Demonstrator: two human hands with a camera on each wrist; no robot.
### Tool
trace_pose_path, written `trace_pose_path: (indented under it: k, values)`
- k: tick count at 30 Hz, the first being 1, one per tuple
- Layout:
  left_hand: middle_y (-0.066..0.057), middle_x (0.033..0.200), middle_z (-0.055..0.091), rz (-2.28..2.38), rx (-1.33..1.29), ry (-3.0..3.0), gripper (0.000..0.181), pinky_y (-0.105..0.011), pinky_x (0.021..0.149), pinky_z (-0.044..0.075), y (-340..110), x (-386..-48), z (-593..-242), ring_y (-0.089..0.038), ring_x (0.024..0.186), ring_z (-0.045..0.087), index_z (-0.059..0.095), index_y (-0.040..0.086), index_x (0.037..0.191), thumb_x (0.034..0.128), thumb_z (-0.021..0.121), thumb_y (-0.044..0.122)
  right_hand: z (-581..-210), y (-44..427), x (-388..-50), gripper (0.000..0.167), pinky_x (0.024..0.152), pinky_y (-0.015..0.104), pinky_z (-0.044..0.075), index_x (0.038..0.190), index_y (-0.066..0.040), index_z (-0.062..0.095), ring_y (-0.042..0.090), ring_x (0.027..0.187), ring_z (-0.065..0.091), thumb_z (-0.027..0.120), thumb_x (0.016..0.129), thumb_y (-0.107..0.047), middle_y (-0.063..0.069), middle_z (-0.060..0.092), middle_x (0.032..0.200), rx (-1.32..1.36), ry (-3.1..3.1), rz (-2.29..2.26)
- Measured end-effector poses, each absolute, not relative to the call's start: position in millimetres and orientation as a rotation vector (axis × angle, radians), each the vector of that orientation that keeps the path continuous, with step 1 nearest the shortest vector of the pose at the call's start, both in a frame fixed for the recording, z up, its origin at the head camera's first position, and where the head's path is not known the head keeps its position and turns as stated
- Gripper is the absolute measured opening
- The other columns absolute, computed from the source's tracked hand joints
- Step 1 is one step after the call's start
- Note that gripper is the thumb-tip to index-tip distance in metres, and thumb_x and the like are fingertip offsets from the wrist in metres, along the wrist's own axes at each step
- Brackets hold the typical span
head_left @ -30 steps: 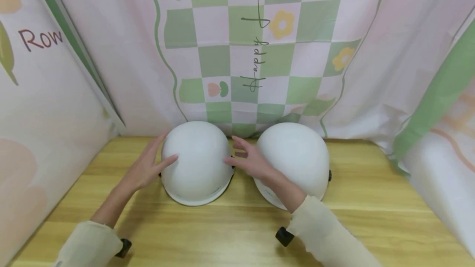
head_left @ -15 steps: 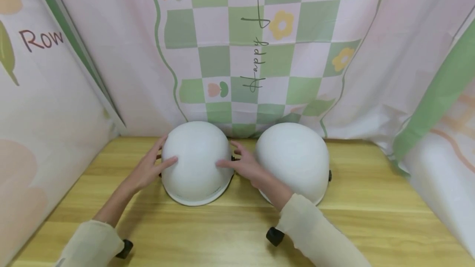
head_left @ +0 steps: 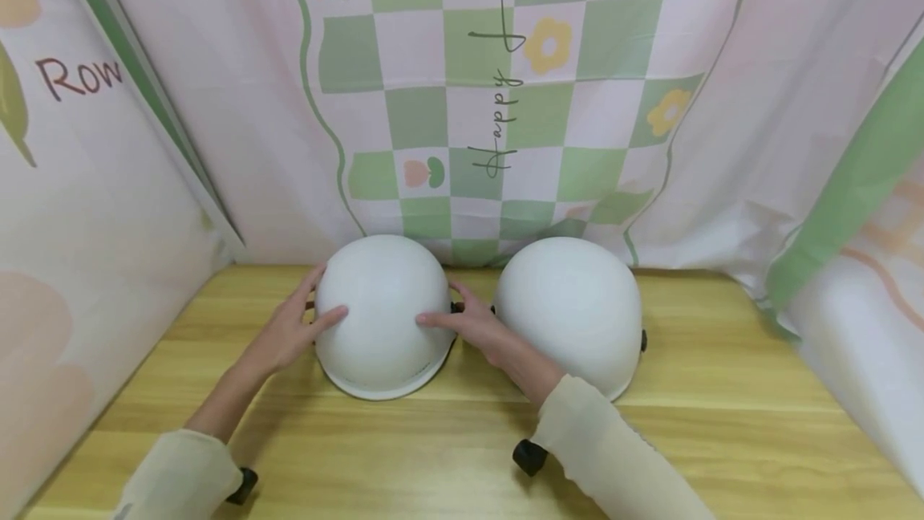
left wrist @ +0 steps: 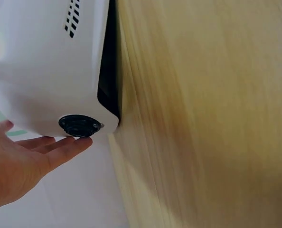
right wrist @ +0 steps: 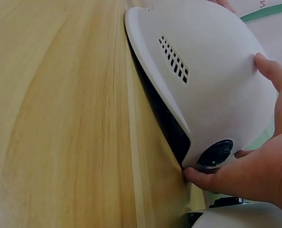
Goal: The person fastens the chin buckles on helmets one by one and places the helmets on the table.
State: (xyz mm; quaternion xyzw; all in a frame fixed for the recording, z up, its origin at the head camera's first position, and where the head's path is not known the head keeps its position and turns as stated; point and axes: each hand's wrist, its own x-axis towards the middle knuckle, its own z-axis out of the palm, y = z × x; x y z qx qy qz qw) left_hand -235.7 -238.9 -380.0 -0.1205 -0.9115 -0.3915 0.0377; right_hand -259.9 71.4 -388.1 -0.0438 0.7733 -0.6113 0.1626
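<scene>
Two white helmets stand side by side on the wooden table. The left helmet (head_left: 382, 311) is between my two hands. My left hand (head_left: 285, 335) holds its left side, thumb on the shell and fingers by the round black side fitting (left wrist: 79, 126). On the other side, my right hand (head_left: 480, 329) grips the same helmet, thumb on the shell, fingers near another black fitting (right wrist: 216, 153). Slotted vents (right wrist: 174, 59) show in the right wrist view. The helmet's inside is hidden. The right helmet (head_left: 570, 303) stands partly behind my right forearm.
Behind the helmets, a checkered green and white curtain (head_left: 476, 119) hangs at the table's (head_left: 404, 456) back edge. More printed cloth (head_left: 108, 207) closes off the left side, and a curtain with a green band (head_left: 852, 183) hangs at the right.
My right hand has moved left from the gap between the helmets onto the left helmet's side. My left hand has barely shifted. Both helmets stand where they were.
</scene>
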Motion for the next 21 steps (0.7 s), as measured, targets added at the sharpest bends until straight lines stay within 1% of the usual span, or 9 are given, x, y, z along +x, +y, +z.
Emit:
trace_pose_path:
  k: [6,10,13,17,21]
  values:
    - [-0.028,0.166,0.025,-1.197,-0.387,-2.785,0.086,-0.064,0.092,0.055,-239,-238,-382,-0.057,0.134,0.047,0.014,0.014,0.167,0.1030,0.061,0.047,-388,71,-261,0.099,0.118,0.063,0.029,0.166,-0.023,0.026,0.043,0.145,0.037,0.084,0.087,-0.037,0.023,0.038,0.158,-0.132,2.200,-1.759]
    - [-0.030,0.164,0.026,-1.237,-0.408,-2.775,0.084,-0.064,0.091,0.056,-240,-237,-381,-0.060,0.134,0.045,0.014,0.013,0.167,0.1039,0.061,0.044,-389,69,-260,0.094,0.115,0.062,0.033,0.164,-0.028,0.030,0.043,0.142,0.040,0.084,0.087,-0.034,0.022,0.039,0.156,-0.143,2.211,-1.796]
    - [-0.032,0.163,0.026,-1.295,-0.417,-2.763,0.082,-0.063,0.090,0.056,-243,-236,-381,-0.061,0.135,0.043,0.013,0.014,0.166,0.1051,0.060,0.041,-389,68,-259,0.091,0.113,0.061,0.037,0.162,-0.028,0.035,0.042,0.139,0.043,0.085,0.086,-0.033,0.022,0.040,0.154,-0.136,2.235,-1.820]
    - [-0.034,0.161,0.026,-1.427,-0.438,-2.713,0.079,-0.063,0.094,0.054,-248,-234,-383,-0.060,0.134,0.044,0.010,0.016,0.167,0.1072,0.058,0.033,-384,69,-257,0.089,0.109,0.057,0.043,0.161,-0.025,0.038,0.041,0.135,0.046,0.085,0.086,-0.030,0.021,0.041,0.153,-0.150,2.251,-1.862]
    - [-0.038,0.158,0.026,-1.566,-0.487,-2.641,0.074,-0.065,0.098,0.051,-251,-230,-384,-0.061,0.131,0.047,0.007,0.016,0.167,0.1096,0.053,0.025,-376,72,-254,0.082,0.106,0.052,0.046,0.160,-0.020,0.041,0.039,0.133,0.048,0.082,0.089,-0.021,0.021,0.041,0.153,-0.200,2.254,-1.917]
